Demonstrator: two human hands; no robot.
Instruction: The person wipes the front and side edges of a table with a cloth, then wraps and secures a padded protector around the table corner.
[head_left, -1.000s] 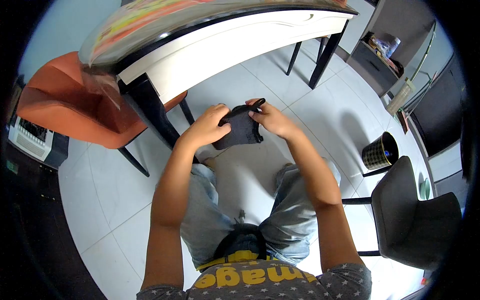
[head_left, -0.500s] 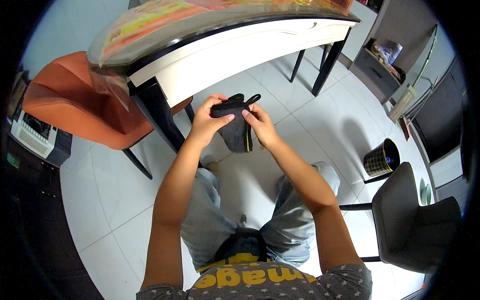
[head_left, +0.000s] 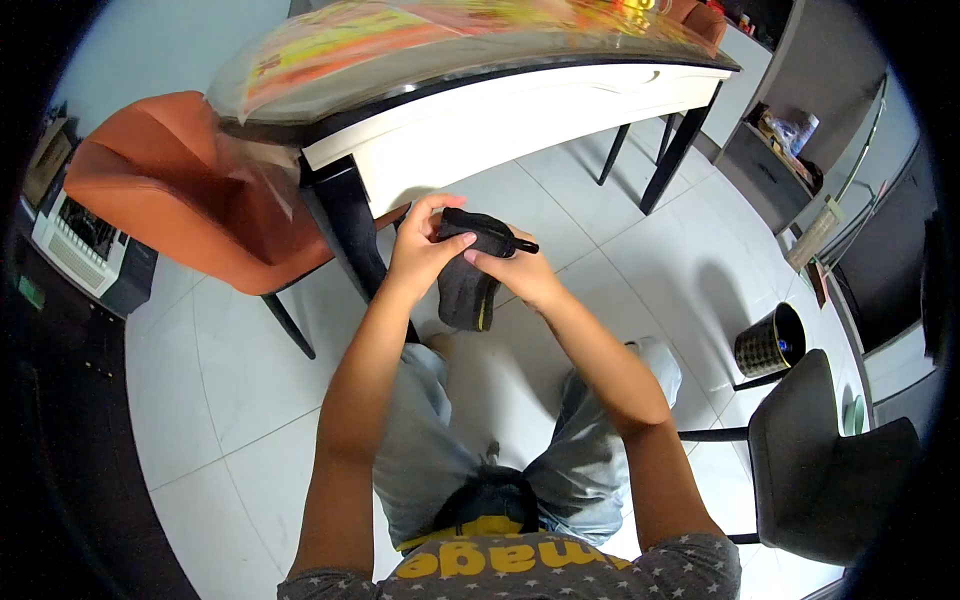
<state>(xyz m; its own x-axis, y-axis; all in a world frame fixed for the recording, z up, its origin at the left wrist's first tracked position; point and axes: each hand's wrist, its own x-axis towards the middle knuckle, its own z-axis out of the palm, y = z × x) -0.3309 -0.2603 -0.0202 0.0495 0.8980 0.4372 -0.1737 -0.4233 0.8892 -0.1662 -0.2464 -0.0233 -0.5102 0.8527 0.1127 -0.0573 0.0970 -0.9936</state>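
Both my hands hold a dark grey cloth item with a yellow edge and a black loop, in front of the table's cream side. My left hand grips its upper left part, thumb on the front and fingers behind. At its right side, my right hand pinches the cloth near the loop, the thumb tip close to my left thumb. The cloth hangs down below the thumbs. Some fingers of my right hand are hidden behind it.
A table with a clear cover stands ahead. An orange chair is at the left, beside a white appliance. To the right are a dark chair, a patterned bin and a grey cabinet.
The cloth has turned and tilted in my hands, and its loop now points right instead of up. The view has shifted slightly, with the table and chairs lower in it.
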